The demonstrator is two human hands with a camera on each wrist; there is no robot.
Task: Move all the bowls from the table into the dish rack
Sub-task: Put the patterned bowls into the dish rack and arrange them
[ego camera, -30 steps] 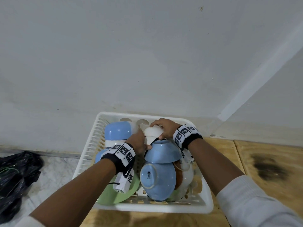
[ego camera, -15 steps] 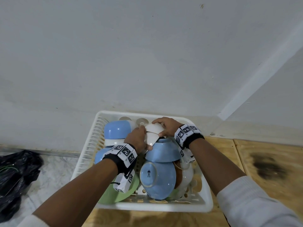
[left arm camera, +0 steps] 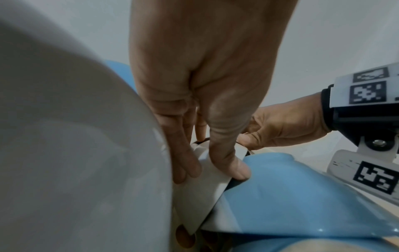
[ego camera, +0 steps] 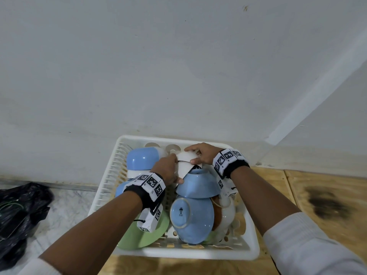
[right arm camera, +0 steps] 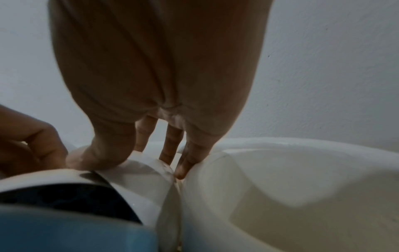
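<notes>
At back of dish rack (ego camera: 252, 253), left hand (ego camera: 167, 171) and right hand (ego camera: 202, 155) each grip white bowl (ego camera: 185, 155), seating pair among blue bowls (ego camera: 196, 185); none visible on counter (ego camera: 317, 195), task near done

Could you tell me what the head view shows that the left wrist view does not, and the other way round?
Only the head view shows the whole dish rack, the green bowl, the footed blue bowl tipped on edge and a black bag. Only the left wrist view shows the left hand's fingertips and thumb pinching the lower white bowl. Both show the left hand, the right hand and the overturned blue bowl beside the white bowls.
</notes>
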